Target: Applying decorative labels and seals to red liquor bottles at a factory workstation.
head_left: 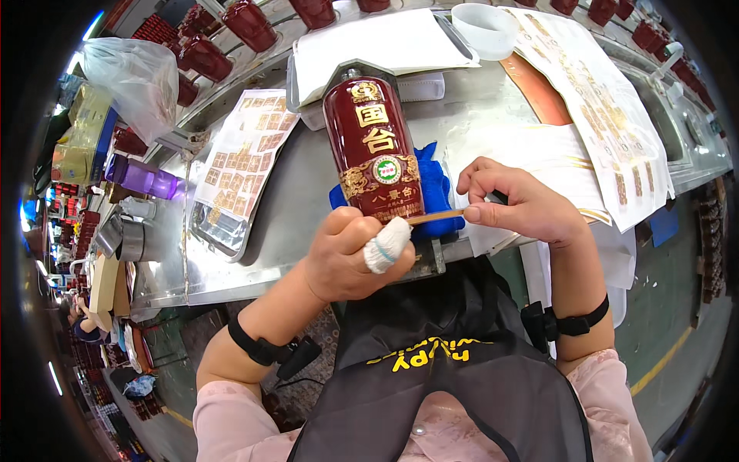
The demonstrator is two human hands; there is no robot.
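Observation:
A dark red glossy bottle point(373, 138) with gold lettering and a round green-and-white emblem lies on a folded blue cloth point(439, 181), its neck pointing away from me. My left hand point(354, 258) is closed at the bottle's near end, one digit wrapped in white cloth. What sits inside its curled fingers is hidden. From that wrapped digit a thin tan strip point(437, 218) runs across to my right hand point(527, 204), which pinches its other end between thumb and finger.
Sheets of gold labels lie left point(246, 158) and right point(593, 108) on the metal table point(285, 262). Beyond the bottle are a tray with white paper point(385, 46) and a white plastic bowl point(485, 31). More red bottles point(250, 27) line the far side; a sink point(654, 100) is at right.

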